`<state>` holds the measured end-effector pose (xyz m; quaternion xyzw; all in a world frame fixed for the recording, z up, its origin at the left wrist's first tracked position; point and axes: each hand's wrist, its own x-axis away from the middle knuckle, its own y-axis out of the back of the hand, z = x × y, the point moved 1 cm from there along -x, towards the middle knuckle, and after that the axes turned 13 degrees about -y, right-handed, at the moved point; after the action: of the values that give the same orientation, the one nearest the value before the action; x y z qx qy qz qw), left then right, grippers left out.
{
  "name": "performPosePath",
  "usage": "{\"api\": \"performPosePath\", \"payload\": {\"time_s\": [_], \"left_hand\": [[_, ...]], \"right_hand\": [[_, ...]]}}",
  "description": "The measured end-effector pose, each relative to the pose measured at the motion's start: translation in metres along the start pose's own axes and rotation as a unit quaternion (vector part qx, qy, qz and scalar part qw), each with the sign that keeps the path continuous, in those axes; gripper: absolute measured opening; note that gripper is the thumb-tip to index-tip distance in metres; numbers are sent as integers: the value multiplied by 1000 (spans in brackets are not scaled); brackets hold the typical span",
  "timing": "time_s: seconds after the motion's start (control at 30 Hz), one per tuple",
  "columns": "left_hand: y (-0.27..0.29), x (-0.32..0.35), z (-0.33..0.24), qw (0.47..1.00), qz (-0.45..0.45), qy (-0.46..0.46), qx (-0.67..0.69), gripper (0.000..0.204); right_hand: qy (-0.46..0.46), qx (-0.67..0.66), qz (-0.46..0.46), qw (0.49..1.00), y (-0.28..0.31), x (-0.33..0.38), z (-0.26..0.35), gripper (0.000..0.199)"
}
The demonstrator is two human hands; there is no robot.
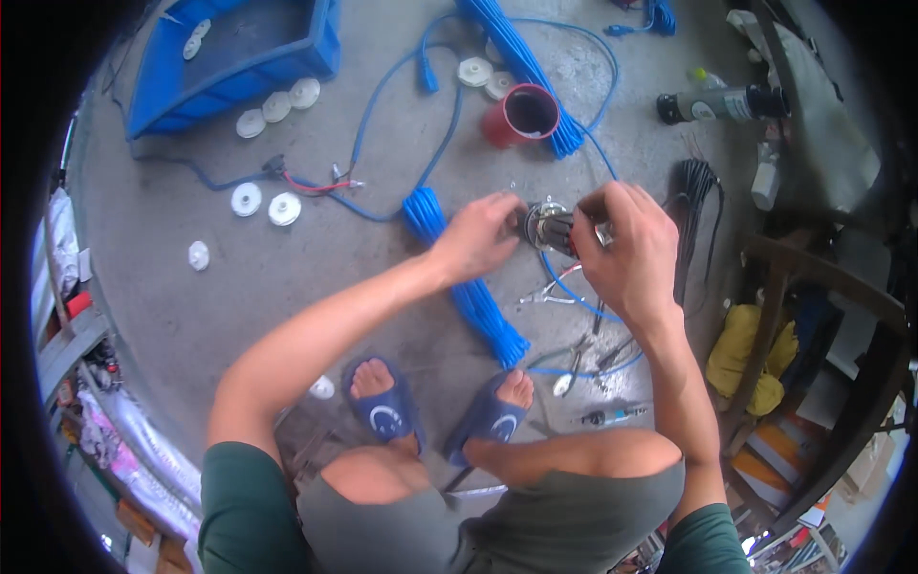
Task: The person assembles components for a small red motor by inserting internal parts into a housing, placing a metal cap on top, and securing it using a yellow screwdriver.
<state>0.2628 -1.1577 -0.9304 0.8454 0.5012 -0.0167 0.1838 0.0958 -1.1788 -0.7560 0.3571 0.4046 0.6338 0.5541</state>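
Both hands meet over a small metal cylindrical part (547, 227) with a shiny end. My left hand (475, 236) grips its left side with the fingertips. My right hand (626, 244) closes around its right end, with a red piece just showing under the fingers. A blue cable (583, 304) runs from under the part down to the concrete floor. A coiled bundle of blue cable (466, 285) lies just below my left hand.
On the floor lie a red cup (519, 115), white plastic discs (265, 205), a blue crate (229, 57), pliers (577, 361), a screwdriver (612, 416), a black wire bundle (692, 215) and a dark cylinder (722, 103). A wooden chair (813, 316) stands at right.
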Motion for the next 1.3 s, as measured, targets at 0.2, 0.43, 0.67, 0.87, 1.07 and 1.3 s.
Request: {"api": "performPosePath", "payload": {"time_s": [0.2, 0.43, 0.67, 0.87, 1.07, 1.3], "left_hand": [[-31, 6, 16, 994, -104, -4, 40, 26], [-36, -3, 21, 992, -119, -41, -25, 19], [-41, -7, 20, 981, -145, -101, -82, 8], [-39, -6, 17, 979, -143, -89, -112, 11], [-45, -2, 11, 977, -183, -55, -93, 18], [-41, 1, 12, 977, -173, -64, -106, 15]], "right_hand": [[21, 18, -41, 999, -33, 4, -19, 13], [100, 47, 7, 994, -25, 21, -16, 13], [83, 55, -56, 993, -31, 30, -24, 13], [83, 95, -55, 990, -19, 20, -16, 13], [116, 152, -9, 981, -15, 26, -1, 17], [133, 141, -21, 981, -21, 17, -8, 18]]}}
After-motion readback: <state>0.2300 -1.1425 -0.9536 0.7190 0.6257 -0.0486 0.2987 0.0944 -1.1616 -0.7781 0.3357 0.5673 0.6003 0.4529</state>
